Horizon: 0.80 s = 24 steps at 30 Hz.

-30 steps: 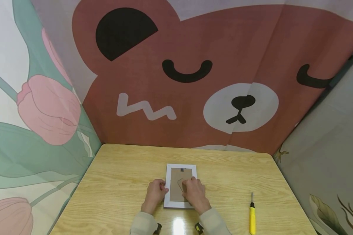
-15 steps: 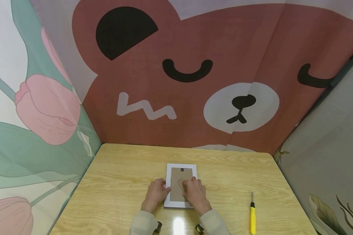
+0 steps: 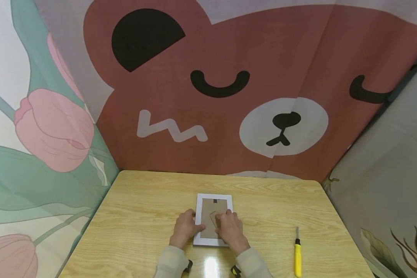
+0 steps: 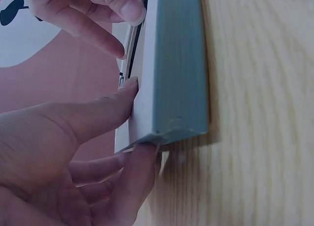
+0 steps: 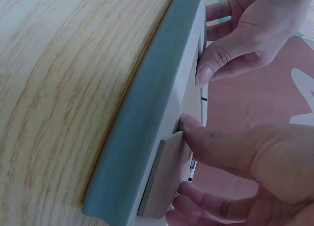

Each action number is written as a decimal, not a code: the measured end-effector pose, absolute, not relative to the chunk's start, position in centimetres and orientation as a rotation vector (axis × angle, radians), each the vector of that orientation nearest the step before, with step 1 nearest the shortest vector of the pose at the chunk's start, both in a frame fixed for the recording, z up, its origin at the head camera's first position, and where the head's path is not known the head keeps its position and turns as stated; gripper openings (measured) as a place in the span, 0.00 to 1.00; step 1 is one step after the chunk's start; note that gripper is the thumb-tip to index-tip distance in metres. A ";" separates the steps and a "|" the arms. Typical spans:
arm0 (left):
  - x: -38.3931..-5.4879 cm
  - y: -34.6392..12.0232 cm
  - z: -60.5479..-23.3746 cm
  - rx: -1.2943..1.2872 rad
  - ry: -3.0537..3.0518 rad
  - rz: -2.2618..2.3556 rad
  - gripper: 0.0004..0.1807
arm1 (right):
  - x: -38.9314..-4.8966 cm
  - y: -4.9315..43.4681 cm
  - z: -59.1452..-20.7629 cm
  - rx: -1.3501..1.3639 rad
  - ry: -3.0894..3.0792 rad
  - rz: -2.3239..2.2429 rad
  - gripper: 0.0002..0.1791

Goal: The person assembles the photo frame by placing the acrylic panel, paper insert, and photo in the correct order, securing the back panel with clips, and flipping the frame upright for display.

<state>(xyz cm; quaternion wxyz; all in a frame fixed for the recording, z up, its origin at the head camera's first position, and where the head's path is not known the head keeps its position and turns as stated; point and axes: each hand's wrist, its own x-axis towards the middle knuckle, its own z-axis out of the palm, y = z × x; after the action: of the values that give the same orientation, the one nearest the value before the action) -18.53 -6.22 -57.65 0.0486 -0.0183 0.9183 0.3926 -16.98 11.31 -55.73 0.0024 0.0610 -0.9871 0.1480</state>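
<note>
A white picture frame (image 3: 213, 242) lies face down on the table, its brown backing board (image 3: 208, 206) upward. My left hand (image 3: 184, 228) grips the frame's left side. In the left wrist view its thumb presses on top of the rim while fingers curl under the bottom corner. Over the right half of the backing sits my right hand (image 3: 231, 229). The right wrist view shows a small brown stand (image 5: 162, 182) raised from the back, with the right thumb at its edge and the fingers curled on its far side. The hand partly hides the stand in the head view.
A screwdriver (image 3: 297, 255) with a yellow handle lies to the right on the wood-grain table (image 3: 142, 216). Behind the table hangs a cloth with a bear print (image 3: 229, 123). Printed curtains close off the left and right sides.
My left hand has shifted slightly, and its thumb now reaches farther inward over the frame's left rim. The right hand, frame and screwdriver have stayed nearly in place.
</note>
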 end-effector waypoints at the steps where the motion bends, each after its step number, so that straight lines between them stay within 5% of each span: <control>1: -18.5 -6.2 -57.7 -0.063 2.797 1.195 0.30 | -17.0 11.4 -55.7 0.195 -3.099 0.467 0.23; 24: -18.4 -6.1 -57.8 -0.056 2.792 1.223 0.25 | -15.9 20.0 -53.9 -0.028 -3.032 0.696 0.17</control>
<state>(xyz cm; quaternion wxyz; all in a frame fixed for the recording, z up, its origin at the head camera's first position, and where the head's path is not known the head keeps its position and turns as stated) -18.36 -6.12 -57.82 0.0463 -0.0185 0.9149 0.4007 -15.90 20.03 -53.91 0.0153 -0.0091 -0.9745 0.2237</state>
